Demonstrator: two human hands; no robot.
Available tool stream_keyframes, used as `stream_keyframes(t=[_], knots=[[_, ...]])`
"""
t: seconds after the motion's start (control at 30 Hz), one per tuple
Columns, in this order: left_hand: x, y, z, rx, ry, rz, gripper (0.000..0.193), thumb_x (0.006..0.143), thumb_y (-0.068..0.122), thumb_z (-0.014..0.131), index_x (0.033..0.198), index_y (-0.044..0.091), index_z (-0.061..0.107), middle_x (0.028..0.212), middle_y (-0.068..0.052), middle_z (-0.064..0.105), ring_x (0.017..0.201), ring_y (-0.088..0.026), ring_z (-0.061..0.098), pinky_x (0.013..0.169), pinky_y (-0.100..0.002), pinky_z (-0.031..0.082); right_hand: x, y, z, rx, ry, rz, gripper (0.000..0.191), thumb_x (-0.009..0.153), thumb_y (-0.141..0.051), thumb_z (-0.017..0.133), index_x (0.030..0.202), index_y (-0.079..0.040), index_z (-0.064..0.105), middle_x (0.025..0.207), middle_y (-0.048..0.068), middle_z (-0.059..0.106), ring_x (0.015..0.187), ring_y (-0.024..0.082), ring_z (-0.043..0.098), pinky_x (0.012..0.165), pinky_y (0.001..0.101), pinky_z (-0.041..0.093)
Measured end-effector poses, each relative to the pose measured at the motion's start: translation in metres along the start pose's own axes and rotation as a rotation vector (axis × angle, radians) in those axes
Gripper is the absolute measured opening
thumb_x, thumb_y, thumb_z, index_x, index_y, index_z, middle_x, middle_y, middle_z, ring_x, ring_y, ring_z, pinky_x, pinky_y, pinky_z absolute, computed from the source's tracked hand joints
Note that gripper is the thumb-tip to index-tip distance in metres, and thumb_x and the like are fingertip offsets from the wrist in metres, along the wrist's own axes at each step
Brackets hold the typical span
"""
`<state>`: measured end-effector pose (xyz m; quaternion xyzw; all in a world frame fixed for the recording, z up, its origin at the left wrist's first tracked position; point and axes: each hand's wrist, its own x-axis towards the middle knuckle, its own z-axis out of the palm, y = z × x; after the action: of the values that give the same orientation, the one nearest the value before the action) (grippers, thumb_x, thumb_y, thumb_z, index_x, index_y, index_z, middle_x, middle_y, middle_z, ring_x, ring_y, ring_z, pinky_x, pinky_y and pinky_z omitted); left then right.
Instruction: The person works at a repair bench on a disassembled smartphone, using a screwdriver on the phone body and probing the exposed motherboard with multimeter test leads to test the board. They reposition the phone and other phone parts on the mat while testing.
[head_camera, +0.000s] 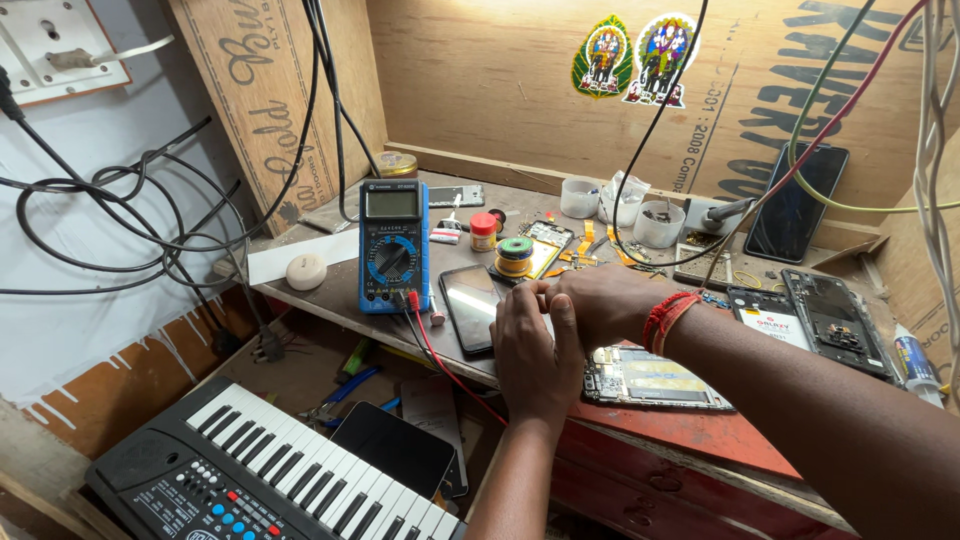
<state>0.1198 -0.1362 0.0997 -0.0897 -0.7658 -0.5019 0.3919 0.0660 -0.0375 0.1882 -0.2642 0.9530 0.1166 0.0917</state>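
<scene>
My left hand (530, 350) and my right hand (600, 300) meet at the front edge of a cluttered wooden workbench (330, 290). Their fingertips pinch together around something small that I cannot make out. A red thread band circles my right wrist. Just left of my hands lies a dark smartphone (470, 305), face up. Below my right forearm rests an opened phone (650, 380) with its circuit board exposed.
A blue multimeter (393, 245) with red and black leads stands left of the phone. A solder spool (514, 255), small white cups (620, 205), opened phone bodies (835, 320) and a leaning phone (797, 200) crowd the bench. An electronic keyboard (280, 480) sits below. Cables hang overhead.
</scene>
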Motion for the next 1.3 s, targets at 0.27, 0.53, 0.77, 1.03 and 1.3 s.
stream_keyframes(t=[0.27, 0.53, 0.77, 1.03, 1.3], knots=[[-0.001, -0.002, 0.002, -0.006, -0.003, 0.001, 0.056, 0.106, 0.055, 0.035, 0.109, 0.004, 0.059, 0.099, -0.014, 0.064, 0.1, -0.032, 0.062, 0.091, -0.048, 0.044, 0.006, 0.008, 0.003, 0.004, -0.044, -0.028, 0.032, 0.079, -0.038, 0.075, 0.103, -0.018, 0.069, 0.087, 0.005, 0.074, 0.084, 0.028, 0.072, 0.071, 0.0432, 0.056], [-0.002, -0.002, 0.006, 0.008, -0.004, -0.007, 0.054, 0.106, 0.052, 0.037, 0.113, 0.003, 0.059, 0.1, -0.014, 0.065, 0.1, -0.033, 0.062, 0.091, -0.048, 0.044, 0.006, 0.007, 0.02, -0.008, 0.039, -0.023, 0.028, 0.081, -0.033, 0.075, 0.104, -0.018, 0.071, 0.087, 0.007, 0.072, 0.084, 0.031, 0.071, 0.071, 0.0452, 0.057], [-0.003, -0.005, 0.008, -0.004, -0.009, -0.014, 0.052, 0.106, 0.051, 0.038, 0.113, 0.003, 0.059, 0.096, -0.013, 0.064, 0.099, -0.032, 0.063, 0.092, -0.048, 0.044, 0.001, 0.009, 0.019, 0.103, 0.076, -0.149, 0.043, 0.078, -0.03, 0.077, 0.116, -0.018, 0.06, 0.086, 0.009, 0.071, 0.081, 0.033, 0.069, 0.068, 0.0467, 0.055], [-0.004, -0.006, 0.012, 0.007, -0.002, -0.022, 0.052, 0.105, 0.051, 0.038, 0.113, 0.004, 0.059, 0.094, -0.013, 0.063, 0.096, -0.031, 0.063, 0.09, -0.048, 0.045, -0.014, 0.025, 0.02, 0.093, 0.001, -0.274, 0.02, 0.092, -0.027, 0.068, 0.102, -0.01, 0.068, 0.088, 0.011, 0.073, 0.08, 0.032, 0.071, 0.071, 0.0438, 0.057], [-0.005, -0.008, 0.014, 0.005, -0.003, -0.012, 0.052, 0.105, 0.051, 0.038, 0.112, 0.004, 0.059, 0.092, -0.012, 0.064, 0.096, -0.031, 0.064, 0.089, -0.048, 0.045, -0.02, 0.045, 0.031, 0.103, 0.127, -0.429, 0.015, 0.092, -0.02, 0.064, 0.103, -0.009, 0.067, 0.088, 0.011, 0.073, 0.08, 0.032, 0.071, 0.07, 0.0441, 0.057]])
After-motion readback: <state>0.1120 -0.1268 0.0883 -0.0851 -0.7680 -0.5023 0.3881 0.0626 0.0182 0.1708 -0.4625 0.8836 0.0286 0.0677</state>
